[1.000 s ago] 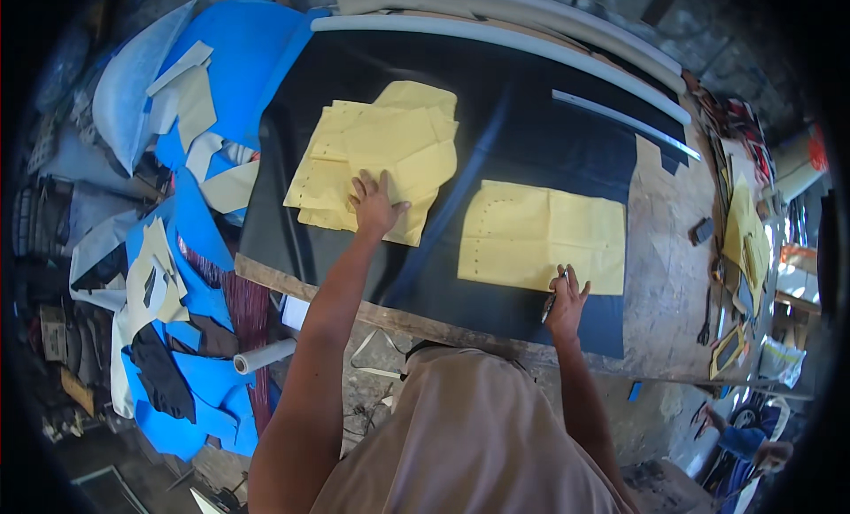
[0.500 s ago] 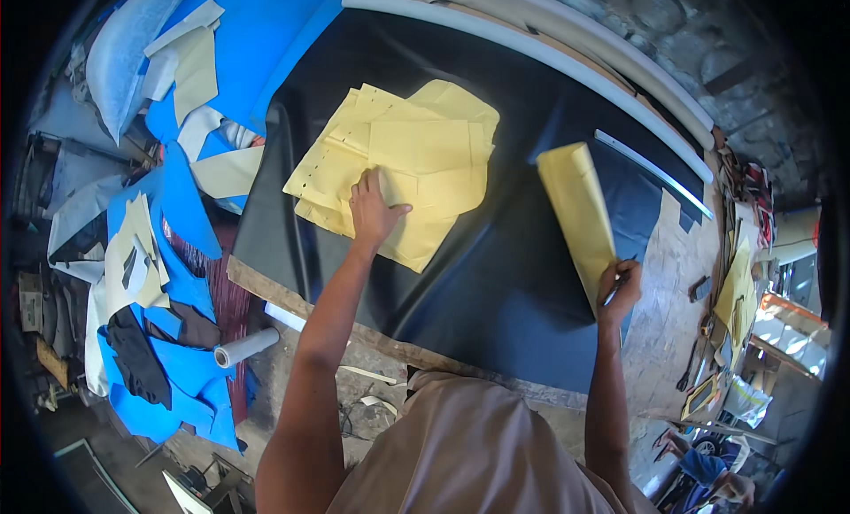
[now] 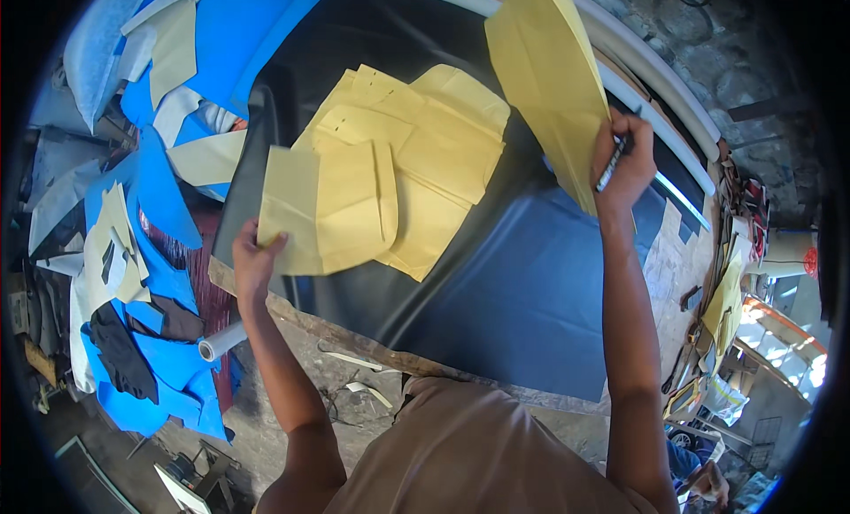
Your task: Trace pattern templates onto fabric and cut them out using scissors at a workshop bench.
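Observation:
My left hand (image 3: 257,257) pinches the lower-left corner of a folded yellow paper piece (image 3: 345,208), lifting it over a pile of yellow sheets (image 3: 443,151) with dotted marks, spread on black sheet material (image 3: 505,310). At upper right, my right hand (image 3: 625,160) is closed around a dark marker pen (image 3: 613,167) and also grips a large yellow sheet (image 3: 540,71), held up at a slant above the black material. Part of a metal straightedge (image 3: 695,215) shows on the far right of the material, partly hidden behind that hand.
Long rolls (image 3: 686,98) line the worktable's (image 3: 283,306) back. At left lie blue pieces (image 3: 168,222), beige offcuts and a clear roll (image 3: 221,341). Tools and more yellow sheets (image 3: 722,301) sit along the right edge. Another person (image 3: 708,479) is partly visible at lower right.
My right hand has lifted the yellow sheet from the black material and moved it upward. My left hand moved left and down from resting on the pile, now holding a folded piece.

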{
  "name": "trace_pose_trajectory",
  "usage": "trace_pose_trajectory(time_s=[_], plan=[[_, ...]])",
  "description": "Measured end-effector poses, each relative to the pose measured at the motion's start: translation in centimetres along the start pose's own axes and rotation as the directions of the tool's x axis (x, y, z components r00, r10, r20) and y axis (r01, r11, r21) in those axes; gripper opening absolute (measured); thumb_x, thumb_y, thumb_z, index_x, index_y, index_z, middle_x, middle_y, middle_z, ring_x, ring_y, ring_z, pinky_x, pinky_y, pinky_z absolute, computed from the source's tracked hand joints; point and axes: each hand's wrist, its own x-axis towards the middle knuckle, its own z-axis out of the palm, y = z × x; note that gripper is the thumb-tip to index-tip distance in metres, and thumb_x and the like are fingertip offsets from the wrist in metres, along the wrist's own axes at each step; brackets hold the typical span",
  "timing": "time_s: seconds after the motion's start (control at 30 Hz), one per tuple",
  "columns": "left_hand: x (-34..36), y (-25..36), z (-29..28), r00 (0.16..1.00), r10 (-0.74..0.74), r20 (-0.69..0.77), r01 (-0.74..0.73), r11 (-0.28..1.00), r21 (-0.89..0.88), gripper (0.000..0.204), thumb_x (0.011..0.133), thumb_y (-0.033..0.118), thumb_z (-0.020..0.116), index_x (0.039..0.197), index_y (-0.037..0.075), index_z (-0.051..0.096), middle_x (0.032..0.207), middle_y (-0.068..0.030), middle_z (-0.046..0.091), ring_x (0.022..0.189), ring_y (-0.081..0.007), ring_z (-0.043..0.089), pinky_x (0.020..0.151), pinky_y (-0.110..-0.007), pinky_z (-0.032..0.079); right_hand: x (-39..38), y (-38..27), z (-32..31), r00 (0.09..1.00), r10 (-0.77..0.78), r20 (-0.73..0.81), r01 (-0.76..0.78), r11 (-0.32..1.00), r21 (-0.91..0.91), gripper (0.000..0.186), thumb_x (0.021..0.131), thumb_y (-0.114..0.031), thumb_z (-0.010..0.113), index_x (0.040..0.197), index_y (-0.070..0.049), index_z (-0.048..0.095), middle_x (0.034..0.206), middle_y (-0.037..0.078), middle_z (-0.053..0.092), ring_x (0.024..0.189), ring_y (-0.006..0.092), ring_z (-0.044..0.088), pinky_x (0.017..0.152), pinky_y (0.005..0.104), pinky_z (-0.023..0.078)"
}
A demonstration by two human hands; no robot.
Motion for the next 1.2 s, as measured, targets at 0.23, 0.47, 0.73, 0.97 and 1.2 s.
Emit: trace_pose_trajectory(time_s=[0.23,0.47,0.73,0.97,1.2], plan=[[-4.9,-5.6,-0.2,0.926,-0.164,0.340,0.248,0.943,-0.221,0.049,0.082,-0.005,0.073,0.129,-0.005,0.062,0.113,-0.0141,0.073,0.094,-0.0206,0.068,0.087,-0.028,0.054,-6.8,-9.2,8.1,0.917,-0.193,0.349,-0.020,0.852,0.523,0.008,0.094,0.000,0.061,0.098,-0.004,0.066,0.082,0.002,0.063,0.070,0.0158,0.058,0.072,0.0286,0.049],[-6.9,-6.6,3.2,0.994,-0.049,0.096,0.098,0.780,-0.617,0.044,0.092,0.008,0.071,0.132,-0.007,0.062,0.112,-0.0122,0.074,0.091,-0.0177,0.068,0.087,-0.025,0.053,-18.2,-15.8,10.1,0.393,-0.450,0.802,-0.184,0.816,0.548,0.016,0.086,-0.007,0.075,0.100,-0.009,0.066,0.093,0.005,0.071,0.080,0.0210,0.068,0.074,0.0344,0.053],[-3.2,-6.6,4.0,0.970,-0.222,-0.098,0.228,0.972,0.051,0.043,0.098,0.030,0.072,0.118,-0.008,0.068,0.100,-0.0115,0.073,0.083,-0.0158,0.064,0.075,-0.028,0.052,-15.5,-3.9,12.8,0.784,0.276,0.556,-0.386,0.918,0.090,0.033,0.084,-0.008,0.079,0.106,-0.007,0.054,0.103,0.014,0.074,0.079,0.0290,0.068,0.072,0.0369,0.054],[1.8,-4.8,2.4,0.898,-0.397,0.188,0.405,0.914,0.001,0.039,0.099,0.026,0.074,0.116,-0.008,0.070,0.096,-0.0093,0.072,0.080,-0.0129,0.062,0.072,-0.027,0.052,-18.0,1.5,14.5,0.703,0.637,0.317,-0.560,0.770,-0.304,0.052,0.077,-0.011,0.082,0.115,-0.009,0.048,0.086,0.017,0.067,0.073,0.0390,0.066,0.072,0.0462,0.056],[6.5,-7.0,7.9,0.995,-0.085,0.055,0.089,0.993,-0.073,0.036,0.098,0.017,0.069,0.123,-0.009,0.067,0.102,-0.0121,0.073,0.085,-0.0155,0.064,0.078,-0.028,0.052,-12.0,2.2,13.7,0.807,0.553,0.207,-0.572,0.819,0.044,0.040,0.069,0.003,0.073,0.101,-0.009,0.052,0.080,0.011,0.059,0.066,0.0324,0.057,0.069,0.0442,0.051]])
